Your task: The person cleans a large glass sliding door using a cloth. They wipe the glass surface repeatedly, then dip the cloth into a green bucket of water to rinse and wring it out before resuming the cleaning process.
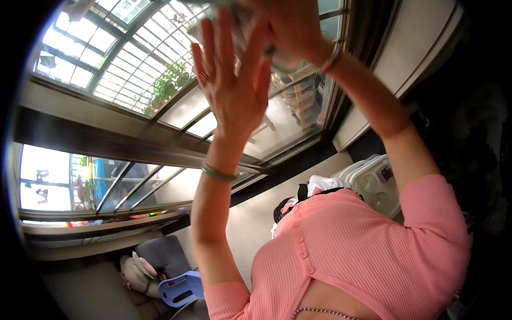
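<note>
My left hand (232, 88) is raised in front of a glass sliding door (277, 128), its fingers stretched up and spread apart. It wears a ring and a green bangle (220, 172). Just right of it and higher, my right hand (296, 29) is blurred and partly cut off by the upper edge, so its fingers do not show clearly. A pale, greyish, see-through thing (240, 21) shows behind and between both hands. Its kind is too blurred to make out, and I cannot tell which hand, if either, holds it.
Dark door frames (133, 144) run across the left, with barred windows and green plants (173, 80) beyond the glass. Lower left are a plush toy (140, 272), a blue plastic piece (181, 288) and a grey cushion (162, 253). A white plastic bin (376, 186) stands right of the door.
</note>
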### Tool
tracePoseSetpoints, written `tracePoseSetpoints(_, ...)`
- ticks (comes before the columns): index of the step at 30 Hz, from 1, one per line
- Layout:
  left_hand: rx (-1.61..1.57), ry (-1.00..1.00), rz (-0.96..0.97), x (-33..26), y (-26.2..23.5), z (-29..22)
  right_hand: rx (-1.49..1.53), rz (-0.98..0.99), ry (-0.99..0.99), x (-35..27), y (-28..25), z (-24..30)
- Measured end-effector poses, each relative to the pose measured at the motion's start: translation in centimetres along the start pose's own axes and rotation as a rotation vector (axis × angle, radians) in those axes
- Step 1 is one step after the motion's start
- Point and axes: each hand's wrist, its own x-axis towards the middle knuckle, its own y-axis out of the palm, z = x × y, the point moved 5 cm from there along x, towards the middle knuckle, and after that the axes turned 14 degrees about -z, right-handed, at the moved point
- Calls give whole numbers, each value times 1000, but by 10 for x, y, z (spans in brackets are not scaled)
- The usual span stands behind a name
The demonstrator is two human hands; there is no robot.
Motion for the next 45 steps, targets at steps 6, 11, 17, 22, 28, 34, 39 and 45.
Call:
tracePoseSetpoints(6,-93,-168,680,-139,34,-49,268,472,653,-231,-30,52)
tracePoseSetpoints(11,-200,-199,855,-207,35,-78,-107,482,709,-335,-46,92)
tracePoseSetpoints(17,-212,-256,762,-164,45,-60,102,205,655,-212,-52,41)
tracePoseSetpoints(22,-249,-164,447,-71,55,-54,-21,-227,330,-57,-65,-31)
tracePoseSetpoints(28,-326,-196,259,-54,61,-46,-377,-414,84,-40,-54,-69)
tracePoseSetpoints(34,-328,-372,462,-120,53,-52,-275,-139,719,-203,-60,-13)
tracePoseSetpoints(39,-328,-520,599,-171,44,-54,-225,-151,1116,-281,-56,15)
tracePoseSetpoints(45,-298,-643,636,-209,27,-51,-245,-368,1152,-316,-48,18)
